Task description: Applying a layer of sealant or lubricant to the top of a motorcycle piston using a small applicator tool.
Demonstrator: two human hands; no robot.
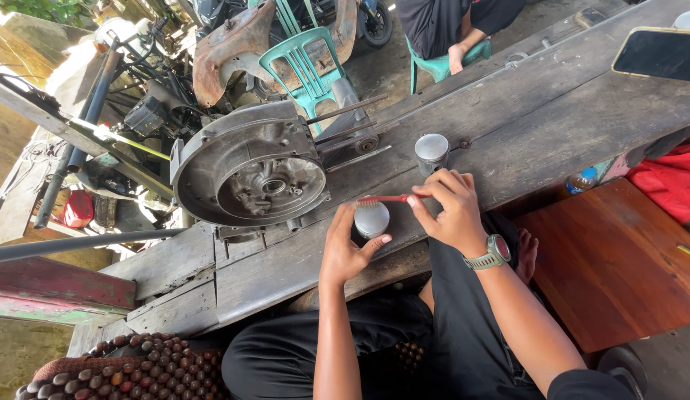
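My left hand (346,247) is shut on a round silvery piston (372,219), holding it against the grey wooden workbench (523,118). My right hand (449,207), with a watch on its wrist, grips a red toothbrush (386,198); the brush head lies over the top of the piston. A second silvery piston (432,148) stands upright on the bench just beyond my right hand. To the left, a large round metal engine casing (249,167) rests on the bench with its open side facing up.
A dark phone (660,53) lies at the bench's far right. A small bottle (582,180) sits below the bench by a reddish wooden board (612,259). Another person sits on a green chair (441,65) beyond; a second green chair (308,59) and rusty parts stand nearby.
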